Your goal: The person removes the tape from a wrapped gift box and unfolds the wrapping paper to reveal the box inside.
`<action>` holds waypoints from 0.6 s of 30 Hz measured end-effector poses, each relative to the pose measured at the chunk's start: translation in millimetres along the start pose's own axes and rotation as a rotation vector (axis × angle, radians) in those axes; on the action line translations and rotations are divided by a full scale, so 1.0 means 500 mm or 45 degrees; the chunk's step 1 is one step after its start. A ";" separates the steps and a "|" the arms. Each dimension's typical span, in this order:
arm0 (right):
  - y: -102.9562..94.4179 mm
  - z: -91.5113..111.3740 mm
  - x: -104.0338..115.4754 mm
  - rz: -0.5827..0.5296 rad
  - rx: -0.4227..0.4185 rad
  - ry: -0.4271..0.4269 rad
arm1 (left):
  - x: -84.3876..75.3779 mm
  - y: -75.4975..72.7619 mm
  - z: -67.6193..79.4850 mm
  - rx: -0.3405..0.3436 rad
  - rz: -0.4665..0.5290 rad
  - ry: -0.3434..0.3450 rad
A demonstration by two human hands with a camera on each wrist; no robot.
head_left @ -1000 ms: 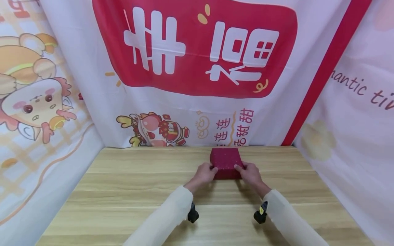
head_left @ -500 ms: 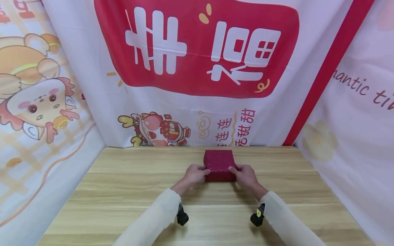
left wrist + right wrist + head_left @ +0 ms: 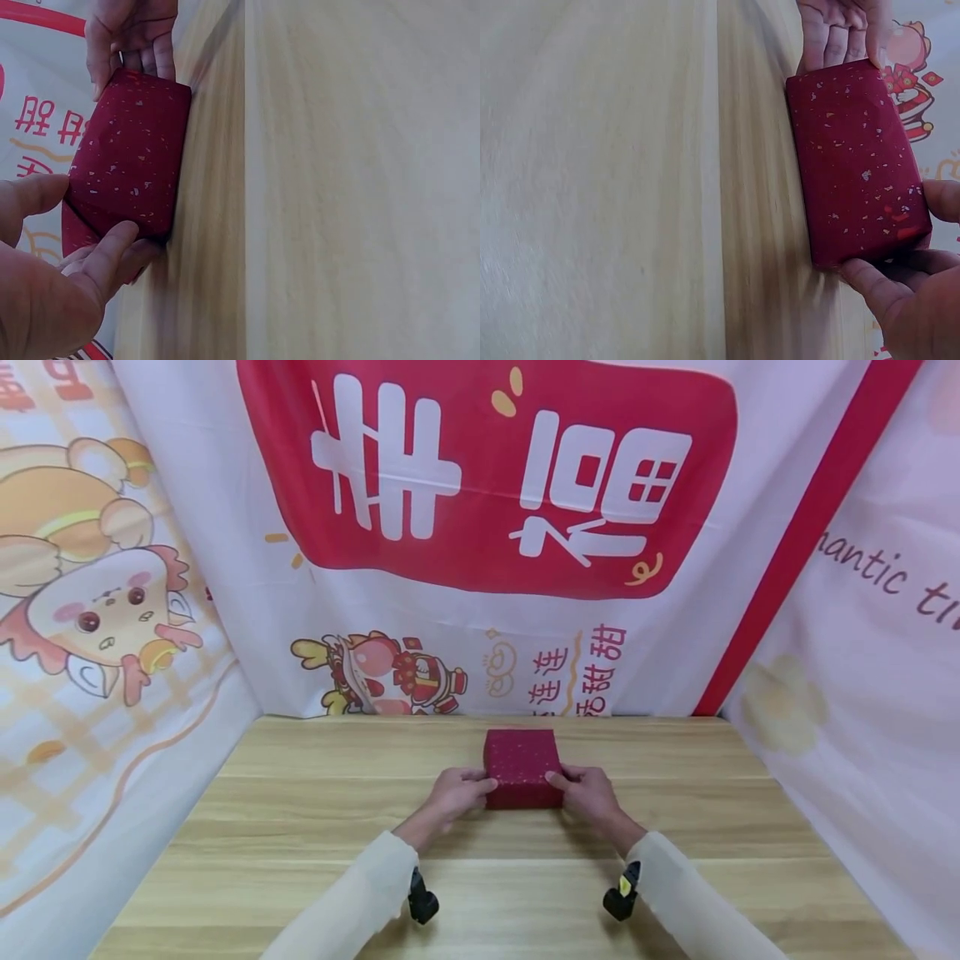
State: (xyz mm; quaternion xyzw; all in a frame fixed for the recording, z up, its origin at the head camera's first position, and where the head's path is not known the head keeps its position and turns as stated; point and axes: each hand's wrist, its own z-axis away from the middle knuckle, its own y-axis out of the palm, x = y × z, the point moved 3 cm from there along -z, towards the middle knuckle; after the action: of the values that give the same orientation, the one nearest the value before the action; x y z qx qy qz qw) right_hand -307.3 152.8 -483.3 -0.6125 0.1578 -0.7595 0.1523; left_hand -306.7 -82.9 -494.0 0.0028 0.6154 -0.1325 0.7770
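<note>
A dark red box (image 3: 522,768) with light speckles is held between both hands near the back of the wooden table. My left hand (image 3: 455,793) grips its left side, thumb at the top front edge and fingers along the side. On the opposite side my right hand (image 3: 589,795) grips it the same way. In the left wrist view, the box (image 3: 131,150) shows its speckled front face and a folded flap or seam at the end by the left fingers (image 3: 112,251). The right wrist view has the right fingers (image 3: 874,289) at the lower corner of the box (image 3: 859,161).
The wood-grain table (image 3: 315,793) runs back to a white hanging cloth (image 3: 420,593) with red print. More printed cloth hangs at the left (image 3: 97,635) and right (image 3: 847,693). Small black cameras sit at the left wrist (image 3: 422,900) and right wrist (image 3: 621,893).
Both hands have moved the box leftward and slightly toward me across the table, keeping their grip on its sides throughout. The head view has shifted slightly.
</note>
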 end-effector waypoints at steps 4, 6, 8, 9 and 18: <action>0.010 0.004 -0.002 -0.040 0.002 -0.018 | 0.006 -0.011 0.010 -0.002 0.011 -0.006; 0.015 0.006 -0.004 -0.067 0.007 -0.034 | 0.009 -0.017 0.014 -0.003 0.021 -0.006; 0.020 0.006 -0.007 -0.093 0.018 -0.057 | 0.014 -0.023 0.019 -0.001 0.047 -0.006; 0.022 0.005 -0.008 -0.106 0.022 -0.060 | 0.016 -0.025 0.021 0.001 0.064 -0.007; 0.043 0.008 -0.013 -0.214 0.066 -0.094 | 0.031 -0.049 0.039 -0.022 0.135 0.000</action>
State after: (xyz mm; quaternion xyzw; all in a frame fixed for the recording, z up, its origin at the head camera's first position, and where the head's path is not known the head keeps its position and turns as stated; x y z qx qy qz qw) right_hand -301.1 135.9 -497.2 -0.6468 0.0805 -0.7504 0.1096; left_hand -290.2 -112.7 -500.1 0.0287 0.6156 -0.0856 0.7829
